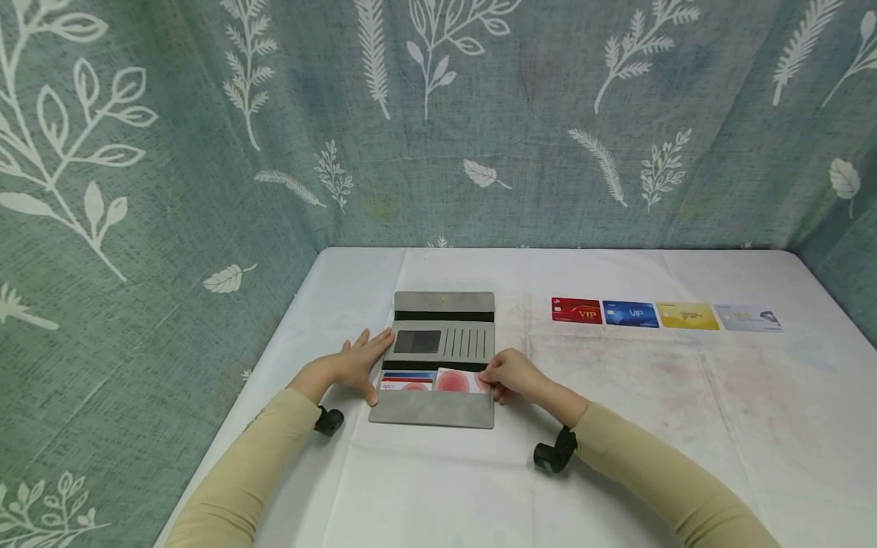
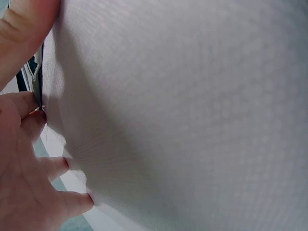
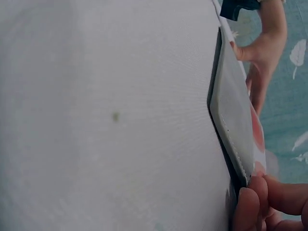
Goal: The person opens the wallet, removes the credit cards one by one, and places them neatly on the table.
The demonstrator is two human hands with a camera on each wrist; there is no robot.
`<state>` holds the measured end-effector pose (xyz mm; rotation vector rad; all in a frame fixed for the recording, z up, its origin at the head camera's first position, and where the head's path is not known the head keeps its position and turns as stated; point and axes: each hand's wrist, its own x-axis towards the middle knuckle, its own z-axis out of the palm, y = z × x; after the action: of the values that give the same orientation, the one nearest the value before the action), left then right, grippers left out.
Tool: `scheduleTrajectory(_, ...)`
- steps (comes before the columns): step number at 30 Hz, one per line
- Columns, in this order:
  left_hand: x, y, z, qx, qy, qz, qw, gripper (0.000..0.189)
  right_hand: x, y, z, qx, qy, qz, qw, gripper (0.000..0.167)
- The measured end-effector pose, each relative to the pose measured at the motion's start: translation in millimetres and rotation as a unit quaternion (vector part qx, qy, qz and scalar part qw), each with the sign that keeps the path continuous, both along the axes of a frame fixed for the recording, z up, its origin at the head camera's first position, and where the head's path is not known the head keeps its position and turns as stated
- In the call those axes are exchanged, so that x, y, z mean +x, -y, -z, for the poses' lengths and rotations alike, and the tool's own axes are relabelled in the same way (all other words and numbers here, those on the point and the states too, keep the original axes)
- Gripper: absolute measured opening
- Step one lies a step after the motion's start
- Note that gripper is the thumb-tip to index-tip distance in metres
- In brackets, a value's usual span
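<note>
A grey fold-out wallet (image 1: 432, 411) lies spread on the white table. Spread fingers of my left hand (image 1: 355, 367) rest along the wallet's left edge, some of them on the tablecloth. My right hand (image 1: 517, 374) pinches the right end of a white card with pink circles (image 1: 459, 382), which sits partly in the lower right pocket. In the right wrist view, thumb and fingers (image 3: 284, 197) meet at the card (image 3: 257, 130) beside the wallet's corner (image 3: 233, 110). Several stacked cards (image 1: 406, 380) show in the lower left pocket. The left wrist view shows mostly cloth.
To the right, a row of cards lies on the table: a red card (image 1: 577, 310), a blue card (image 1: 631, 313), a yellow card (image 1: 688, 316) and a silver card (image 1: 747, 318). A green leaf-print curtain (image 1: 479, 205) hangs behind and at the sides.
</note>
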<state>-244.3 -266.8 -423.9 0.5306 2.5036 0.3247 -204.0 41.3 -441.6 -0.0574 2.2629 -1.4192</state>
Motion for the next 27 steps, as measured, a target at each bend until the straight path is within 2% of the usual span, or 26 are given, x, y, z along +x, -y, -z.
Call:
scheduleTrajectory(2,0.0,0.0,-0.9,-0.002,0.0,-0.002,1.0,0.127,-1.7,0,1.0,0.008,-0.011,-0.002,0.9999,0.022)
scheduleTrajectory(6,0.4,-0.4,-2.9,-0.003,0.002,-0.002,1.0,0.127,-5.4,1,0.2,0.041,-0.062,-0.014,0.9971,0.023)
scheduleTrajectory(8,0.4,-0.5,-3.1,-0.003,0.004,-0.001,1.0,0.128,-7.5,1,-1.2,0.048,-0.069,-0.017,0.9963,0.023)
scheduleTrajectory(16,-1.7,0.6,0.0,-0.004,0.004,0.003,1.0,0.128,-14.3,-1,-4.4,0.012,-0.015,-0.01,0.9998,0.017)
scheduleTrajectory(23,-1.3,1.1,0.2,0.0,0.002,0.001,1.0,0.128,-15.0,-6,-1.7,-0.031,-0.009,-0.028,0.9991,0.009)
scheduleTrajectory(27,-1.1,0.4,-0.1,0.0,0.001,0.001,1.0,0.128,-14.3,-9,-1.2,-0.052,-0.005,-0.025,0.9983,0.018)
